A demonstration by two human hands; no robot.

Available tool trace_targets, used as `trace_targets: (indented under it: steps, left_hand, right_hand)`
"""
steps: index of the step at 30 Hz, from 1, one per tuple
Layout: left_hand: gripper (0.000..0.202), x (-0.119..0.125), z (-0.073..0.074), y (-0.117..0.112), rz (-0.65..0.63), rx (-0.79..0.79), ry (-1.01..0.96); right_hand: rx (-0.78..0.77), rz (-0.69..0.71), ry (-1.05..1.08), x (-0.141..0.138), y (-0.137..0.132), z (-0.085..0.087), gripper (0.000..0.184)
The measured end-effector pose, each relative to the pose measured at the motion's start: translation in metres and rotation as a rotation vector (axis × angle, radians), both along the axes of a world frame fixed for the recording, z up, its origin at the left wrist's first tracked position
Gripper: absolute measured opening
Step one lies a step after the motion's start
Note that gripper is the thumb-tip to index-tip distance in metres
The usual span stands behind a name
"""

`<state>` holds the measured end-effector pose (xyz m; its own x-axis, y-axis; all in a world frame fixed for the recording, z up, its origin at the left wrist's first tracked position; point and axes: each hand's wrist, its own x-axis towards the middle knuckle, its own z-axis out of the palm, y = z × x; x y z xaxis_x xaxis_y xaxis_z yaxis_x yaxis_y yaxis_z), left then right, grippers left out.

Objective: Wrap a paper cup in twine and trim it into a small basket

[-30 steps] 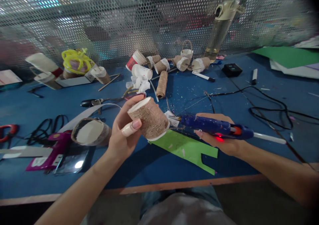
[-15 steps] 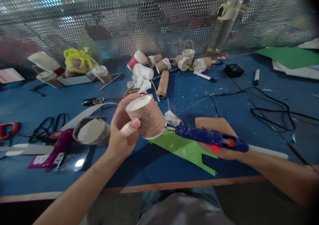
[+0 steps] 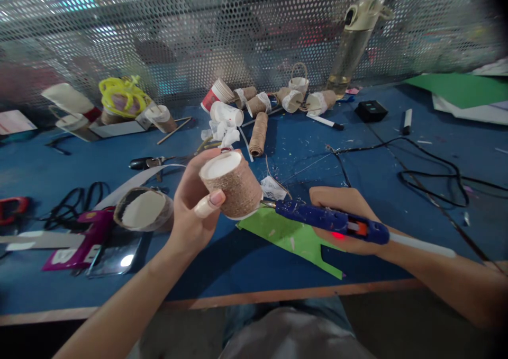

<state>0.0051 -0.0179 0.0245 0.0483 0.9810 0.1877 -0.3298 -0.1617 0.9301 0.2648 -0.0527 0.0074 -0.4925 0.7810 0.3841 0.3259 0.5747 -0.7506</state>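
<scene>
A paper cup wrapped in brown twine (image 3: pixel 236 189) is held tilted in my left hand (image 3: pixel 194 211), closed around its side with the thumb across the front. A bandage-like wrap covers part of that thumb. My right hand (image 3: pixel 345 205) grips a blue hot glue gun (image 3: pixel 317 217), whose metal nozzle meets or almost meets the cup's lower right rim. A white glue stick (image 3: pixel 424 245) sticks out of the gun's back end, and a red light glows on its side. Beneath the gun lies a piece of green paper (image 3: pixel 289 240), with a scrap of white lace (image 3: pixel 273 188) behind it.
Left of my hand are a wrapped cup (image 3: pixel 143 211), a purple glue gun (image 3: pixel 79 242) and a phone (image 3: pixel 115 256). A twine roll (image 3: pixel 259 134), several small cups and a water bottle (image 3: pixel 351 46) stand toward the mesh panel (image 3: pixel 238 30). A black cable (image 3: pixel 428 163) winds across the right.
The glue gun has shifted slightly left along with the cup's rim, its nozzle staying at the lower right edge. Both hands keep their holds, and the whole view has moved a little.
</scene>
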Motion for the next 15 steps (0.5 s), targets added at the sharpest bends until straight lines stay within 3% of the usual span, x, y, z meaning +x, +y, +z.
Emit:
trace_targets:
  steps: [10,15]
  left_hand:
    - [0.047,0.0053,0.0020,-0.0029,0.008,0.011,-0.001]
    - [0.047,0.0010,0.0001,-0.0022,-0.023,0.019,0.007]
  right_hand:
    - [0.066,0.035,-0.033,0.0005,0.0000,-0.0010,0.027]
    - [0.023,0.007,-0.023,0.0003,0.0008,-0.0001,0.028]
